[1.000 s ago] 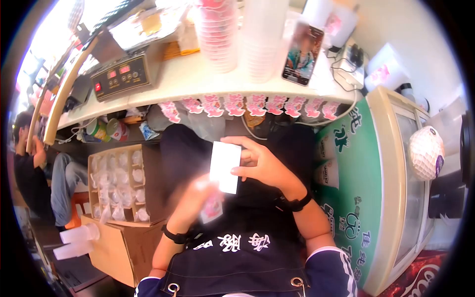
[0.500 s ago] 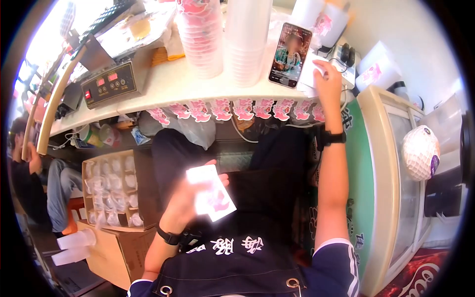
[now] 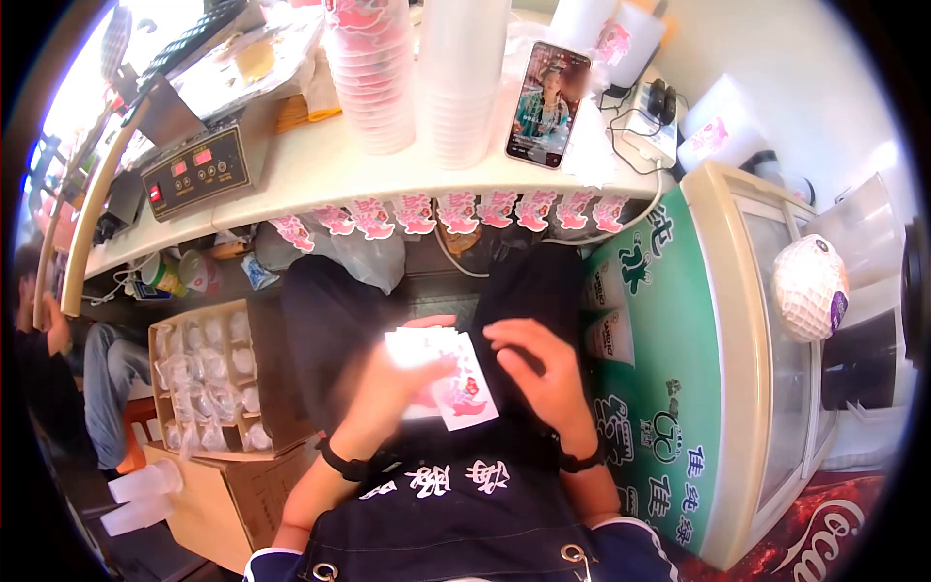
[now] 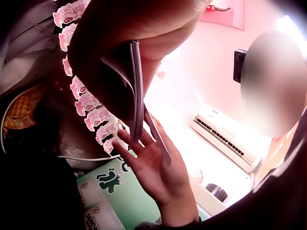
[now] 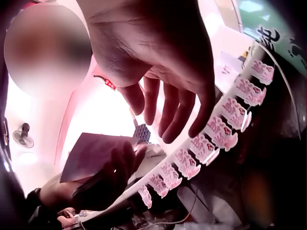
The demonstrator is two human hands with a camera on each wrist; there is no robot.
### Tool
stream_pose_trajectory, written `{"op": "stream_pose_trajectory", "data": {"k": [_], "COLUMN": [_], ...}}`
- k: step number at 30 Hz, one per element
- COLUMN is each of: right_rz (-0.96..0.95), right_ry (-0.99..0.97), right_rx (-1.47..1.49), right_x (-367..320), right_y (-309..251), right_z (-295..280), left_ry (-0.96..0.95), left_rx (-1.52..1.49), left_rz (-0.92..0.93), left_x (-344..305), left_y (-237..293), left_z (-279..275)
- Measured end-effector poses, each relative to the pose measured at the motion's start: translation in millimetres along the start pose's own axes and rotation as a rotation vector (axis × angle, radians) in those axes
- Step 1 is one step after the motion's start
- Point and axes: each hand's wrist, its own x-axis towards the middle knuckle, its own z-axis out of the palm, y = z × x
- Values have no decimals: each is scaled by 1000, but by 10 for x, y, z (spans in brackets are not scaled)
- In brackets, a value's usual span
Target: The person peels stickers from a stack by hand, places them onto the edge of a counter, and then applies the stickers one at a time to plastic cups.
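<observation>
Head view, above my lap: my left hand [image 3: 388, 388] clasps a stack of stickers [image 3: 470, 393], grip curled round one edge. My right hand [image 3: 538, 373] is loose, fingertips at the stack. Best, I judge, to thumb one sheet free, not several. Beyond, the counter [image 3: 320, 165] bears a phone [image 3: 539, 105].

Apron [image 3: 465, 529]: black bib type, covering chest and lap.
Apron marking [image 3: 446, 478]: one row of white characters printed across the bib.
Apron hardware: metal rings [image 3: 577, 555], one at each upper corner of the bib.
Sleeves [image 3: 630, 543]: short, dark navy, with white trim at the hem. The right one appears to carry white side stripes, but the frame edge is too warped to confirm.
Trousers [image 3: 330, 310]: black, both legs.
Left hand [image 3: 398, 383]: bare, with a black strap [image 3: 347, 464] round the wrist.
Right hand [image 3: 543, 373]: bare, with a matching black band [image 3: 579, 459] at the wrist.
</observation>
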Motion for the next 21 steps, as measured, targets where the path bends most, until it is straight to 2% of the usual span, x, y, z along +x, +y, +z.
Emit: {"op": "stream_pose_trajectory", "data": {"k": [3, 5, 7, 10, 21], "right_rz": [2, 73, 45, -183, -188], "right_ry": [-50, -32, 4, -19, 12], "right_rx": [7, -27, -57, -205, -226], "right_x": [-118, -52, -5, 35, 58], "right_y": [-53, -104, -112, -148, -175], "right_z": [36, -18, -40, -29, 139], "left_ry": [5, 16, 24, 19, -12], "left_rx": [48, 53, 57, 84, 75], "left_rz": [-4, 15, 28, 45, 94], "left_x": [-29, -14, -20, -50, -87], "left_y": [19, -5, -17, 0, 75], "left_z": [82, 89, 92, 115, 126]}}
